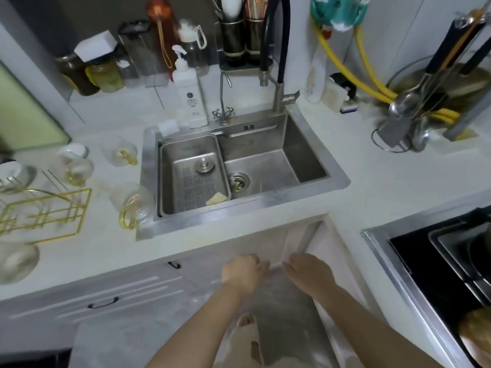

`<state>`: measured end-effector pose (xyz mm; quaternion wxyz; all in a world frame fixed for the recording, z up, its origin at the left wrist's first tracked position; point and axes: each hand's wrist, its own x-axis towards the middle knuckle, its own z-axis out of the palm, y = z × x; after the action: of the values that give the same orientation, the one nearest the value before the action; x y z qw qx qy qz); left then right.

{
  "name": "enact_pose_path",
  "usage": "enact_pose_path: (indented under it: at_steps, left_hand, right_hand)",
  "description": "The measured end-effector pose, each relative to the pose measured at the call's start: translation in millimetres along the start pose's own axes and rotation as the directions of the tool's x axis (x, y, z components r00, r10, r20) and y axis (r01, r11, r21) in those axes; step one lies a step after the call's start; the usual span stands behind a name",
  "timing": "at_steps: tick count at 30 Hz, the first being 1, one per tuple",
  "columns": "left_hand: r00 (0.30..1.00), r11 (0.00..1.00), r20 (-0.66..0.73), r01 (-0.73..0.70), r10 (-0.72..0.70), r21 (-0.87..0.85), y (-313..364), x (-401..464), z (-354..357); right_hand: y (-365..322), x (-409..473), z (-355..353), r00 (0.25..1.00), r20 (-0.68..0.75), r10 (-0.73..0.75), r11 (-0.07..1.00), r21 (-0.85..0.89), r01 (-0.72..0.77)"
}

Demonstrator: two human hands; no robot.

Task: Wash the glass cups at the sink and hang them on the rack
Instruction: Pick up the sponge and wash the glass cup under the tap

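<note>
Several glass cups with gold handles lie on the white counter left of the sink: one point(121, 154) at the back, one point(77, 168) further left, one point(134, 204) by the sink's front corner, and one point(16, 258) at the left edge. The gold wire rack point(45, 213) stands among them. Nothing is under the black faucet point(276, 62) in the steel sink point(313, 144). Both hands are low, in front of the cabinet. My left hand point(243, 272) and my right hand point(308, 274) hold the top edge of a translucent plastic sheet point(281, 314) that hangs between them.
A steel drain tray point(172, 160) sits in the sink's left half with a yellow sponge point(216, 199) and a plug in it. A white soap bottle point(190, 94), jars and bottles line the back wall. A utensil stand point(409, 112) is at the right, a stove point(438, 261) further right.
</note>
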<state>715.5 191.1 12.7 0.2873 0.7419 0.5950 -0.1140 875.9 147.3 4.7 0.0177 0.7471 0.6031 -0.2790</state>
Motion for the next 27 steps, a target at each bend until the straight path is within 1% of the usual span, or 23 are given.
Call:
enact_pose_path:
  at_steps: [4, 9, 15, 20, 22, 25, 27]
  left_hand:
    - [0.994, 0.995, -0.110, -0.028, 0.018, -0.091, -8.2, 27.2, -32.5]
    - [0.981, 0.995, -0.191, -0.053, 0.036, -0.085, -20.8, 51.7, -61.4]
    - [0.975, 0.991, -0.221, -0.054, 0.025, -0.124, -34.6, 75.2, -78.5]
    - [0.968, 0.985, -0.248, -0.017, -0.027, -0.174, -31.8, 96.9, -91.2]
    - [0.970, 0.980, -0.239, 0.003, -0.051, -0.199, -29.5, 105.3, -94.9]
    - [0.966, 0.982, -0.239, 0.052, -0.095, -0.180, -23.1, 118.2, -101.8]
    - [0.960, 0.976, -0.249, 0.075, -0.126, -0.206, -19.4, 128.5, -104.9]
  right_hand:
    - [-16.9, 31.4, -22.1, 0.999, -0.054, 0.003, 0.999, 0.048, -0.001]
    - [-42.3, 56.9, -37.2, 0.990, -0.140, -0.019, 0.992, 0.120, 0.036]
    - [-52.1, 85.4, -54.2, 0.990, -0.137, -0.030, 0.988, 0.147, 0.050]
    - [-59.5, 120.3, -71.2, 0.985, -0.158, -0.067, 0.985, 0.144, 0.090]
    - [-60.9, 133.4, -78.6, 0.988, -0.130, -0.084, 0.982, 0.156, 0.104]
    - [-59.3, 151.7, -91.9, 0.990, -0.077, -0.121, 0.978, 0.159, 0.132]
    - [-56.2, 165.6, -98.8, 0.983, -0.067, -0.169, 0.970, 0.164, 0.178]
